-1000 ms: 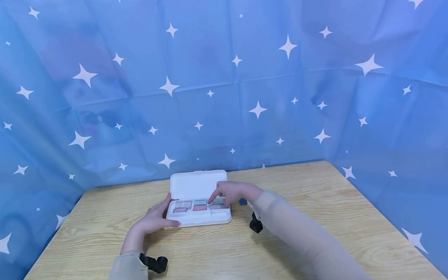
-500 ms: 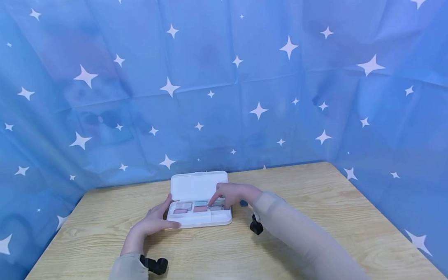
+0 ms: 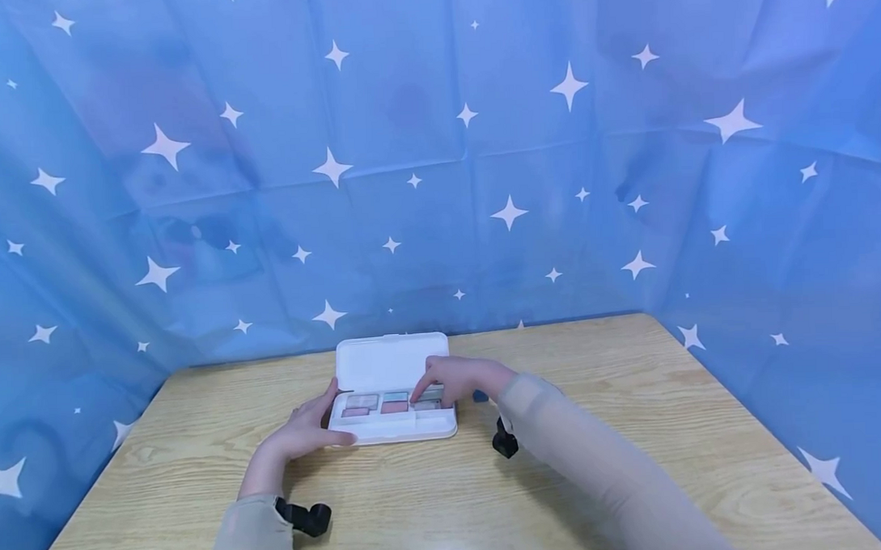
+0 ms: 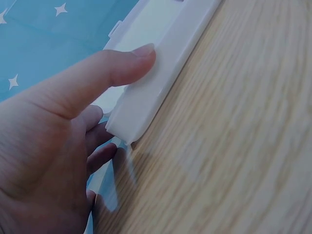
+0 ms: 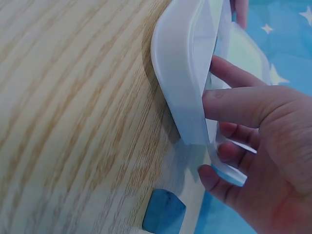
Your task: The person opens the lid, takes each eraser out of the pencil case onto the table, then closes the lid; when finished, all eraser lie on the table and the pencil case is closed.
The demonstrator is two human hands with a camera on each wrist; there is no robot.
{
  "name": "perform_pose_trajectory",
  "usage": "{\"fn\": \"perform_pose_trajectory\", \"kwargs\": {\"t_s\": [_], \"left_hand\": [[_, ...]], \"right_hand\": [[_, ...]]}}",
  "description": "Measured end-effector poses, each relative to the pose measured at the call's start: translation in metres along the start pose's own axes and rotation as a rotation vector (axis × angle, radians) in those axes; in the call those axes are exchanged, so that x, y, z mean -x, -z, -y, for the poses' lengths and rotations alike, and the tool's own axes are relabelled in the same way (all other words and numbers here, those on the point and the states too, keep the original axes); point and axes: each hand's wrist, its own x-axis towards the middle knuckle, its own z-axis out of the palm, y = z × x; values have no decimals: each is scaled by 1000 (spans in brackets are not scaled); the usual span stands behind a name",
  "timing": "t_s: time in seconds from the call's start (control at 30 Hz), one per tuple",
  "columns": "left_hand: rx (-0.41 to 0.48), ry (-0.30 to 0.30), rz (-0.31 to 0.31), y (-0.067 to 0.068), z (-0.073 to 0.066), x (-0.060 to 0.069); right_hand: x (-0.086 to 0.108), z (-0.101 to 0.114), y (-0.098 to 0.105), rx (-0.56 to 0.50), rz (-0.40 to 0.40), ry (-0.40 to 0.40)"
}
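Case [image 3: 394, 420] sits open near the far edge of the table [image 3: 708, 435], its long axis running crosswise between the two hands, lid [image 3: 392, 362] laid back toward the curtain [image 3: 409, 219]. Neither hand is nearer, as both are at it: the left hand [image 3: 303, 433] grips the left end, thumb on the front part and fingers around the outside, while the right hand [image 3: 459, 377] reaches over the right end, index finger slanting inward. That slant is the relation that counts: the fingertip is down among the contents, just right of the pink block [image 3: 395, 407]; whether it merely touches something or pinches it with the thumb, I cannot tell. The case looks like smooth white plastic, with rounded corners and a plain front trough [image 3: 384, 432]. Inside, the pink block is small and rectangular; a cloudy block [image 3: 362, 401] sits left of it. A dark blue piece [image 3: 480, 396], angular in outline, lies on the table just beyond the right end. Wavy grain covers the table; the curtain is creased, blue and starred.
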Motion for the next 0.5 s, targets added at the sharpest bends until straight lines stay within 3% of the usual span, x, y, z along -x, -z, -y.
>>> {"fn": "perform_pose_trajectory", "kwargs": {"t_s": [0.27, 0.5], "left_hand": [[2, 7, -7, 0, 1, 0], [1, -1, -9, 0, 1, 0]], "right_hand": [[2, -1, 2, 23, 4, 34], [6, -2, 7, -60, -10, 43]]}}
